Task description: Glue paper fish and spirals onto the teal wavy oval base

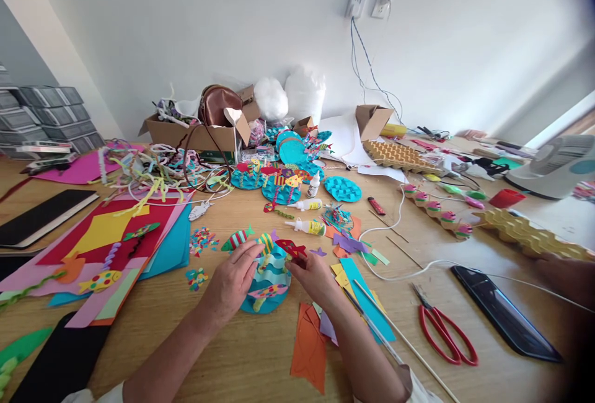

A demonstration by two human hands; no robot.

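Observation:
A round blue wave-cut paper piece [269, 270] lies on the table between my hands, with a striped yellow fish [265, 242] at its top and a pink dotted fish [268, 292] near its bottom. My left hand [235, 279] rests at its left edge, fingers stretched out beside the yellow fish; its thumb is hidden. At the upper right edge, my right hand [316, 276] pinches a red paper fish [291, 248] between thumb and fingers. A green and red striped fish [236, 239] lies just beyond my left fingers.
Glue bottles [307, 227], finished blue plates [343, 189] and paper scraps lie beyond my hands. Red-handled scissors [446, 332], a phone [504, 310] and thin sticks are to the right. Coloured sheets [111, 235] and pipe cleaners cover the left. Another person's hand [564, 276] touches an egg tray [530, 232].

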